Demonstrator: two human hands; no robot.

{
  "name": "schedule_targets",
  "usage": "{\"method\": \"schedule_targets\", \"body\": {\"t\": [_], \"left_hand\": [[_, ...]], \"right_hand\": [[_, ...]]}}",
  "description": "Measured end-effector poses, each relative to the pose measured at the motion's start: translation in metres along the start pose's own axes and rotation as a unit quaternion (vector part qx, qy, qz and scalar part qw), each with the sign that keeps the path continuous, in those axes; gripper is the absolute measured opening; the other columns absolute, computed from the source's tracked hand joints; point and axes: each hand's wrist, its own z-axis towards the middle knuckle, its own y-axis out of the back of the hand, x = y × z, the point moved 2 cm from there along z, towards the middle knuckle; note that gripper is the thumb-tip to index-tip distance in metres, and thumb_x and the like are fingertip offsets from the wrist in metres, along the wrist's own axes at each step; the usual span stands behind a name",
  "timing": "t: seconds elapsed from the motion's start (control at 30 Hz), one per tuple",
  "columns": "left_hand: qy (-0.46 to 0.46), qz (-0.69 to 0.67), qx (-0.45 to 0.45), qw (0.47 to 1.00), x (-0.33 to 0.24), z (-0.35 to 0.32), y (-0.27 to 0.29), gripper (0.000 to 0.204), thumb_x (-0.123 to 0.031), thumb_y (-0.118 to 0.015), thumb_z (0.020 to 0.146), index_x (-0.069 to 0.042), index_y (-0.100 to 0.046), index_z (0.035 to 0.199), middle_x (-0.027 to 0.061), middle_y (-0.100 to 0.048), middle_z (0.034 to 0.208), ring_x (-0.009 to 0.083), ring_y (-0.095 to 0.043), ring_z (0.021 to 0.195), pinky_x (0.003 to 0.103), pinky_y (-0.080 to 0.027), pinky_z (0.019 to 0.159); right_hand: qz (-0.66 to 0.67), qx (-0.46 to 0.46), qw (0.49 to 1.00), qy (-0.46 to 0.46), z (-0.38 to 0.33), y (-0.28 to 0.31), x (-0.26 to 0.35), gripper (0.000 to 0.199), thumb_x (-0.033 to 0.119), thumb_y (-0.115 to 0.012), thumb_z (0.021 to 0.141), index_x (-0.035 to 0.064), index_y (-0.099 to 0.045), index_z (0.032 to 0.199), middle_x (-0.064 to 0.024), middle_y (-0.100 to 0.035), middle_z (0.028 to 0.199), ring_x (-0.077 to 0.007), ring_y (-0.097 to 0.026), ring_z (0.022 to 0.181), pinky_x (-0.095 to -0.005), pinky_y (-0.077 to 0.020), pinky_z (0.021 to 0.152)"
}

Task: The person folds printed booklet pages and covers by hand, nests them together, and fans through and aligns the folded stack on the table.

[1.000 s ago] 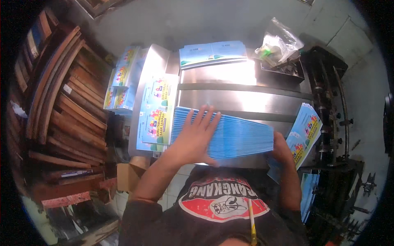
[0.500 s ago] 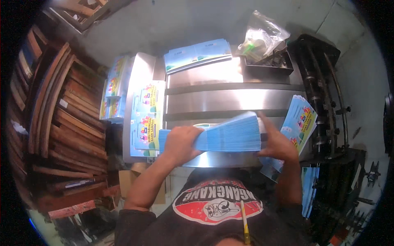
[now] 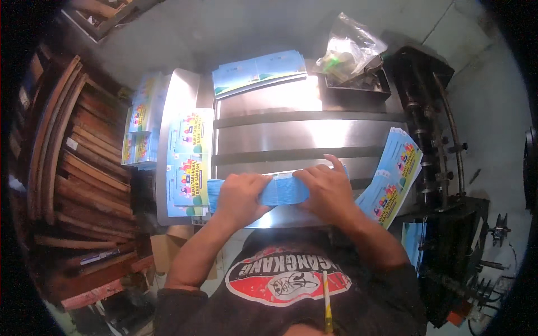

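a blue stack point(image 3: 284, 190) is clamped edge-up between left hand point(image 3: 240, 197) and right hand point(image 3: 327, 190), fingers curled over its top, forearms angled inward.

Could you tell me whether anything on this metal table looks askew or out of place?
The fanned stack of booklets at the table's right edge hangs over the side, tilted. The blue stack sits level between the left hand and right hand.

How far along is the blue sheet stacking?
Done: printed stacks lie on the steel table, one at the far edge, one at left. In hand: left hand and right hand grip a blue sheet bundle. Left: a fanned pile at right.
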Motion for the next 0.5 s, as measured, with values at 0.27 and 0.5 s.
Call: {"method": "schedule_targets", "body": {"t": [0.27, 0.5], "left_hand": [[0.024, 0.055, 0.067, 0.996, -0.007, 0.022, 0.022, 0.049, -0.033, -0.082, 0.067, -0.007, -0.064, 0.104, 0.0135, -0.068, 0.094, 0.0320, -0.066, 0.091, 0.045, -0.050, 0.077], [0.292, -0.036, 0.019, 0.956, 0.003, 0.063, 0.054, 0.059, -0.050, -0.074, 0.072, -0.001, -0.060, 0.101, 0.0250, -0.067, 0.100, 0.0404, -0.067, 0.094, 0.048, -0.052, 0.082]], "right_hand": [[-0.028, 0.088, 0.996, 0.014, 0.023, 0.025, -0.003, 0.066, 0.033, -0.085, 0.062, 0.0149, -0.060, 0.121, -0.0100, -0.066, 0.111, -0.0249, -0.061, 0.114, -0.0561, -0.0211, 0.114], [0.518, -0.062, 0.831, -0.193, 0.029, 0.000, -0.002, 0.073, 0.035, -0.075, 0.087, -0.0053, -0.033, 0.130, -0.0250, -0.053, 0.120, -0.0338, -0.053, 0.120, -0.0421, -0.0479, 0.097]]}}
